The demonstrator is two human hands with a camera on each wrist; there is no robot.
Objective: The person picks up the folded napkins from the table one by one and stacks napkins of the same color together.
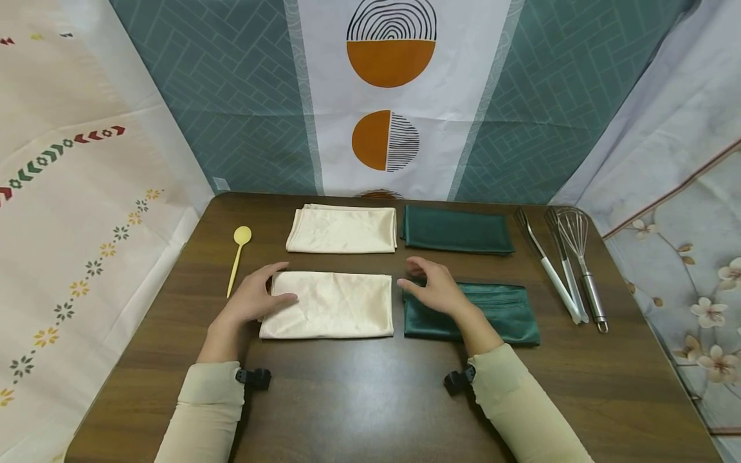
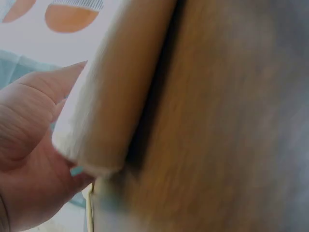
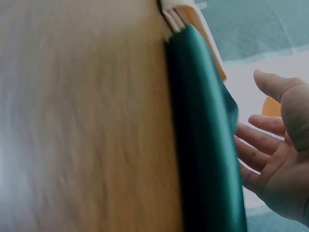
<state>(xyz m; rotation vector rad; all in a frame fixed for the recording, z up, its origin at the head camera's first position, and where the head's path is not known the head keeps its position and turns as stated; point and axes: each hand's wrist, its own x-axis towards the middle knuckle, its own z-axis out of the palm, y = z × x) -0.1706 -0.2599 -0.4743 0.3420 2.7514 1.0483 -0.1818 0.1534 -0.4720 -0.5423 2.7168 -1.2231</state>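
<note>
My left hand (image 1: 251, 299) is at the left end of a folded cream satin cloth (image 1: 341, 305), thumb above it and fingers spread near its back corner. The left wrist view has this cloth (image 2: 111, 87) as a thick roll-like edge beside the hand (image 2: 34, 130). Over the left part of a folded dark green satin cloth (image 1: 498, 305) hovers my right hand (image 1: 437, 289), thumb and fingers apart. Nothing is in it. From the right wrist, the green cloth (image 3: 207, 140) lies beside loosely spread fingers (image 3: 256, 154).
Behind lie another folded cream cloth (image 1: 344, 229) and another green one (image 1: 457, 229). A yellow spoon (image 1: 242, 236) is at the left. On the right are a white-handled fork (image 1: 552, 276), a long silver utensil (image 1: 570, 276) with an unclear head, and a whisk (image 1: 587, 283).
</note>
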